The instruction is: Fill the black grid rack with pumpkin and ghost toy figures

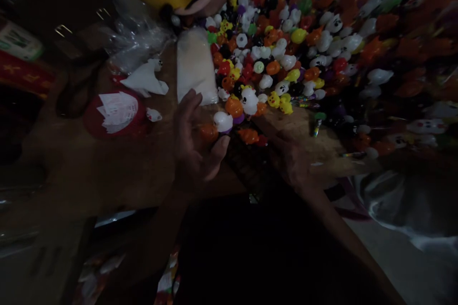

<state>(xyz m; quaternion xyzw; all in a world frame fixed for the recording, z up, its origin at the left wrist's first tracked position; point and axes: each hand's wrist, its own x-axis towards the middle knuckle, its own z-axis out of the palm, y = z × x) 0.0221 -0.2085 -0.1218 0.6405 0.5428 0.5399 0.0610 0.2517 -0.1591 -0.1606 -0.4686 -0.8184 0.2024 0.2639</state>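
My left hand [193, 152] is open above the table, its thumb and fingers curved apart. In front of its thumb sit an orange toy figure [208, 132] and a white toy figure [223, 121] with a purple base. My right hand [291, 157] reaches in from the right with its fingers stretched out toward the left. Near its fingertips lies a small orange figure [248, 136] with a red piece [263, 140] at its end; whether the fingers touch it is too dark to tell. A dark, patterned tray-like surface [246, 162] shows between my hands.
A large heap of small coloured toy figures [272, 52] covers the table's back and right. Behind my left hand lies a stack of clear plastic bags [196, 64]. A red round object with paper slips [119, 112] lies left. A yellow object in a pink basin [207, 2] stands behind.
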